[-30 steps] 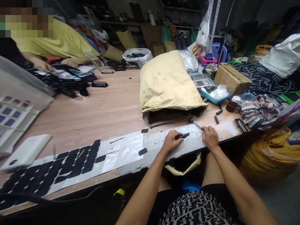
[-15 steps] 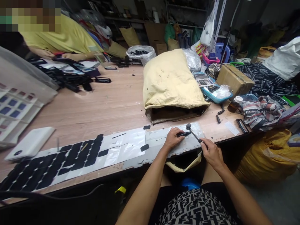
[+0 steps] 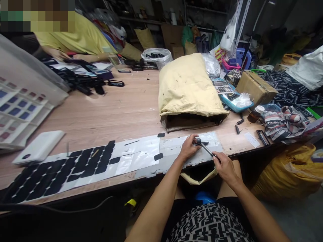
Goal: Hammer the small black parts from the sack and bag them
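Observation:
My left hand (image 3: 188,148) rests on the grey board (image 3: 171,155) at the table's front edge, its fingers closed on a slim black part (image 3: 205,143) that lies flat there. My right hand (image 3: 225,167) grips the dark handle of a small hammer (image 3: 207,150) with a metal shaft and a rounded dark head. The hammer's head is down at the black part, close to my left fingertips; whether it touches cannot be made out. To the left of the board, rows of black stickers (image 3: 87,161) lie on a white backing sheet (image 3: 146,155).
A cream sack (image 3: 189,87) with its mouth open towards me lies just behind the board. Right of it are a calculator (image 3: 222,86), a cardboard box (image 3: 254,85) and a brown bottle (image 3: 253,116). A co-worker in a yellow top (image 3: 80,37) sits at far left behind black parts (image 3: 83,79).
The hammer's head has come down and left onto the black part by my left fingers. My left hand keeps its hold. The whole view has shifted slightly.

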The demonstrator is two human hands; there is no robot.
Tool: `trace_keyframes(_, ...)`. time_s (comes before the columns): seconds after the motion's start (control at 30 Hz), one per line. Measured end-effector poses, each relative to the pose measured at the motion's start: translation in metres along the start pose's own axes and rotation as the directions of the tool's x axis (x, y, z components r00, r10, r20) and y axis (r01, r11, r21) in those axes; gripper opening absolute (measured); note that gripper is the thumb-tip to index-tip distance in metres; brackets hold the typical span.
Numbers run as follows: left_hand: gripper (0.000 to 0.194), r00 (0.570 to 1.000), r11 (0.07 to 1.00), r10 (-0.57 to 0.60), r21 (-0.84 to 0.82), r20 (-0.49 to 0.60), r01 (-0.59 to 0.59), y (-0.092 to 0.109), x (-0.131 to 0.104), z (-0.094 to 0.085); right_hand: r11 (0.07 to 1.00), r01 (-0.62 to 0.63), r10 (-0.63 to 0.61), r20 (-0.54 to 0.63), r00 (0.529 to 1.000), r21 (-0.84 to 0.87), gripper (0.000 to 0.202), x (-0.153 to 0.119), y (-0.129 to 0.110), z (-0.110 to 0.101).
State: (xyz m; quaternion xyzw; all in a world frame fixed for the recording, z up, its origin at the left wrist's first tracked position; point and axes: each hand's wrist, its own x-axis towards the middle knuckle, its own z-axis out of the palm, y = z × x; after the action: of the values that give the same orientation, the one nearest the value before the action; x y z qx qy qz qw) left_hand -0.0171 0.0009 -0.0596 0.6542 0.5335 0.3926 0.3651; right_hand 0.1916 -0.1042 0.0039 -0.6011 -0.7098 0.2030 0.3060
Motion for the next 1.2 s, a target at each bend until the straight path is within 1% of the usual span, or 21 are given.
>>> trace_keyframes(0.1,0.056,1.0,1.0,0.008,-0.018,0.0,-0.008,0.0,0.001,0.001,1.0,-0.014,0.014,-0.004,1.0,0.009,0.03,0.003,0.004,0.001)
trace_keyframes(0.2,0.055,1.0,1.0,0.012,-0.028,0.009,-0.012,0.002,0.001,0.0,0.999,-0.037,0.037,-0.038,0.999,-0.018,0.03,0.013,0.012,-0.005)
trace_keyframes(0.27,0.054,1.0,1.0,0.008,-0.016,0.009,-0.008,0.003,0.001,-0.001,0.993,-0.06,0.051,-0.082,0.995,-0.104,0.03,0.025,0.02,-0.009)
trace_keyframes(0.37,0.05,1.0,0.999,0.02,0.029,0.014,-0.02,0.005,0.001,-0.003,0.949,-0.082,0.038,-0.146,0.988,-0.305,0.031,0.045,0.037,-0.012)
trace_keyframes(0.43,0.042,0.998,0.996,0.048,0.075,0.032,-0.05,0.005,0.001,-0.004,0.906,-0.074,0.006,-0.163,0.987,-0.416,0.03,0.057,0.05,-0.011)
trace_keyframes(0.53,0.027,0.993,0.986,0.096,0.131,0.075,-0.105,0.005,0.002,-0.006,0.847,-0.043,-0.057,-0.171,0.984,-0.53,0.028,0.067,0.063,-0.003)
trace_keyframes(0.6,0.022,0.99,0.981,0.107,0.149,0.095,-0.121,0.004,0.003,-0.006,0.812,-0.031,-0.092,-0.179,0.979,-0.583,0.029,0.07,0.066,0.003)
trace_keyframes(0.67,0.022,0.989,0.981,0.108,0.153,0.102,-0.123,0.003,0.003,-0.006,0.782,-0.037,-0.109,-0.194,0.975,-0.622,0.03,0.07,0.067,0.008)
trace_keyframes(0.8,0.021,0.987,0.98,0.113,0.152,0.112,-0.129,0.003,0.002,-0.007,0.75,-0.054,-0.104,-0.199,0.974,-0.659,0.03,0.069,0.066,0.014)
trace_keyframes(0.87,0.021,0.986,0.979,0.113,0.153,0.123,-0.132,0.004,-0.002,-0.008,0.744,-0.06,-0.094,-0.192,0.977,-0.665,0.029,0.069,0.066,0.014)
trace_keyframes(0.93,0.021,0.982,0.977,0.124,0.157,0.14,-0.146,0.006,-0.012,-0.01,0.742,-0.068,-0.08,-0.189,0.979,-0.667,0.028,0.068,0.065,0.014)
trace_keyframes(1.0,0.02,0.977,0.969,0.152,0.174,0.148,-0.177,0.009,-0.029,-0.01,0.744,-0.075,-0.068,-0.187,0.98,-0.665,0.028,0.068,0.065,0.014)
trace_keyframes(1.1,0.019,0.967,0.943,0.212,0.228,0.145,-0.241,0.013,-0.064,-0.009,0.745,-0.078,-0.063,-0.186,0.981,-0.662,0.027,0.067,0.064,0.014)
trace_keyframes(1.2,0.023,0.951,0.902,0.263,0.309,0.166,-0.303,0.017,-0.097,-0.004,0.746,-0.078,-0.063,-0.186,0.98,-0.662,0.026,0.067,0.063,0.015)
